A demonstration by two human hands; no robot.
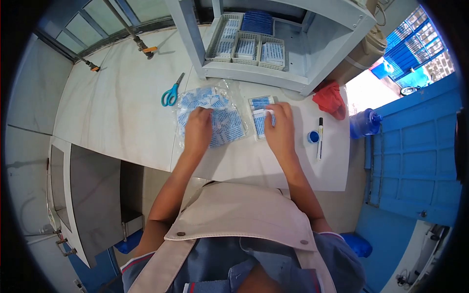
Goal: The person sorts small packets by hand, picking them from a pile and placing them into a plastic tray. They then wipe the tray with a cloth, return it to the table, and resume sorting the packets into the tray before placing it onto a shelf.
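My left hand (198, 131) is over a clear plastic bag (227, 122) full of small white packets with blue print, its fingers bent together at the bag's opening; what they hold is too small to name. My right hand (280, 128) reaches over a narrow tray (259, 102) holding similar packets in a stack, thumb and fingers closed round a small white packet (268, 113). The bag lies left of the tray on the white table. Teal scissors (170, 95) lie just beyond the bag's upper left side.
A shelf (254, 73) at the back holds baskets of packets (245, 49) and a blue one. On the right are a red cloth (330, 100), a blue cap (313, 136), a marker (320, 139) and a blue water bottle (364, 123). Valves (146, 50) stand at the back left.
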